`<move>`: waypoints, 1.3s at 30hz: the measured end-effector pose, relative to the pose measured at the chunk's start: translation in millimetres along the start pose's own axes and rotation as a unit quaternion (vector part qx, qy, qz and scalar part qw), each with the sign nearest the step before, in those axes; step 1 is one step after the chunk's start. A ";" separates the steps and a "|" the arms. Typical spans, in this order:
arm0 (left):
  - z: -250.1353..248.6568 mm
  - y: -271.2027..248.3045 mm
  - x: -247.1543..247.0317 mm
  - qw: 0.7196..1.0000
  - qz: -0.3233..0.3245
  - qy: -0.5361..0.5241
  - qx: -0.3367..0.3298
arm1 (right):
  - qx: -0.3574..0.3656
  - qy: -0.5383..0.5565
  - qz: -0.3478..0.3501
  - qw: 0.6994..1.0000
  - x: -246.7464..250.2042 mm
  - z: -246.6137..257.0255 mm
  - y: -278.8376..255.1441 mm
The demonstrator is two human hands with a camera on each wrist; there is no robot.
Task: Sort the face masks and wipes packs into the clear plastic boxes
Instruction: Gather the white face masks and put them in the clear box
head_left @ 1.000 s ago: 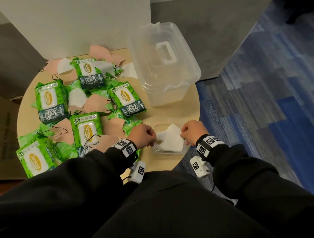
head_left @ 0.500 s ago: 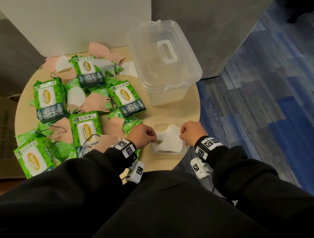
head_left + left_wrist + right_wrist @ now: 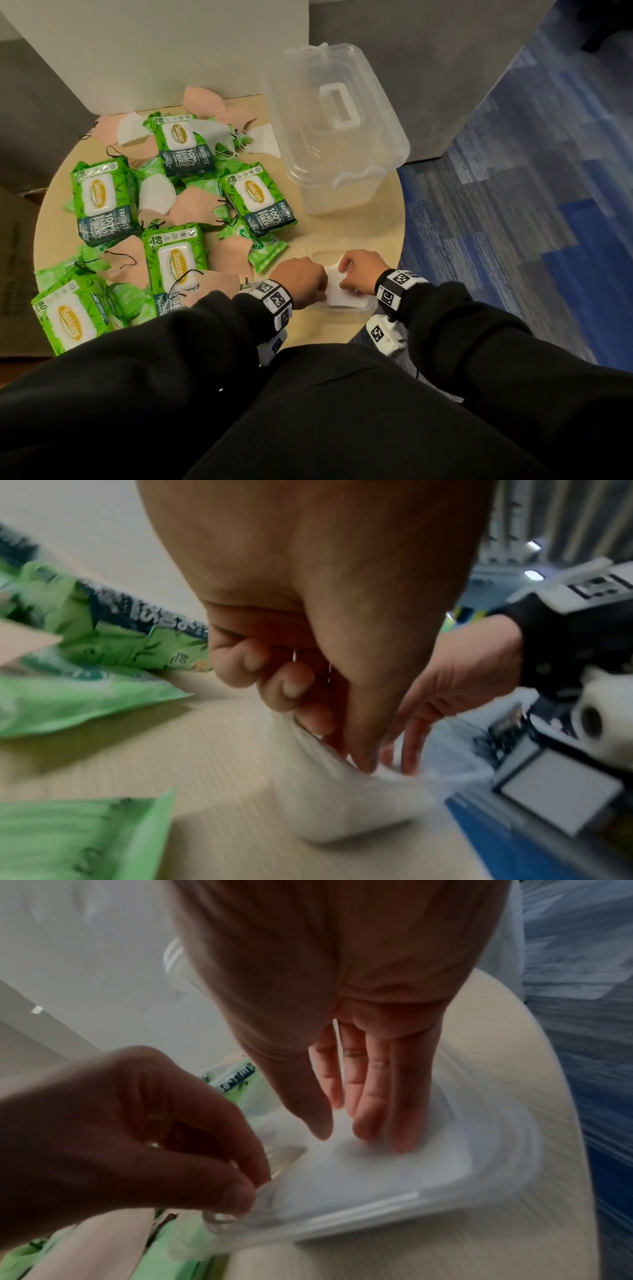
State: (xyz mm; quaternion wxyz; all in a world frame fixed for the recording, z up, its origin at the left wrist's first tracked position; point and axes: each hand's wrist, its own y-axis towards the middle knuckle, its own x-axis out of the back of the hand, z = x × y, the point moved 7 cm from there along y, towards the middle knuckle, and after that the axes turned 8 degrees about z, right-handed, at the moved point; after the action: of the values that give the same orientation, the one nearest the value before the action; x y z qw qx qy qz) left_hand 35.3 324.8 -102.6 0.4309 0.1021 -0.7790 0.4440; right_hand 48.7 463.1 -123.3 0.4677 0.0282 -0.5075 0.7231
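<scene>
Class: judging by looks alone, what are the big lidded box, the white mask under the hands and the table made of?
Box: clear, glossy plastic; the table shows through it.
White mask: soft matte fabric, probably non-woven; it creases under the right hand.
Table: pale wood or wood-look laminate; faint grain lines.

head view looks down from above, wrist views close, all share white mask point(image 3: 337, 291)

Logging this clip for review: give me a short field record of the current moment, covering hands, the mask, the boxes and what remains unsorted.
left hand: pinches the white mask's edge
right hand: straight fingers press the mask flat
white mask: lies in the small clear box
large clear box: lid on, behind the small one
unsorted: green wipes packs and pink masks on the round table
</scene>
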 end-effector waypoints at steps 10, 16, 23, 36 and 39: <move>7.3 -6.9 -10.8 0.999 -0.028 -0.021 -0.003 | -0.009 -0.032 0.029 0.999 -4.2 10.1 8.1; 62.9 -47.1 20.0 0.957 -0.142 -0.252 0.004 | 0.054 0.118 -0.003 0.992 17.7 33.2 -7.1; 161.3 -100.1 45.1 0.887 -0.242 -0.380 0.096 | 0.132 0.207 0.033 0.969 2.6 113.4 1.3; 334.2 -191.7 49.0 0.868 -0.319 -0.299 0.235 | 0.199 0.110 0.022 0.974 -35.7 274.8 67.4; 362.9 -192.0 48.5 0.891 -0.310 -0.229 0.241 | 0.206 0.077 -0.011 0.975 -37.2 303.5 96.8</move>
State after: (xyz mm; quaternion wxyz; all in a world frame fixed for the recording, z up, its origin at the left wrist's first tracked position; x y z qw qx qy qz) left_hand -101.0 -59.5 -34.8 0.3180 0.5379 -0.6538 0.4267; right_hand -130.4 203.6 -64.4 0.4975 0.0742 -0.3097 0.8069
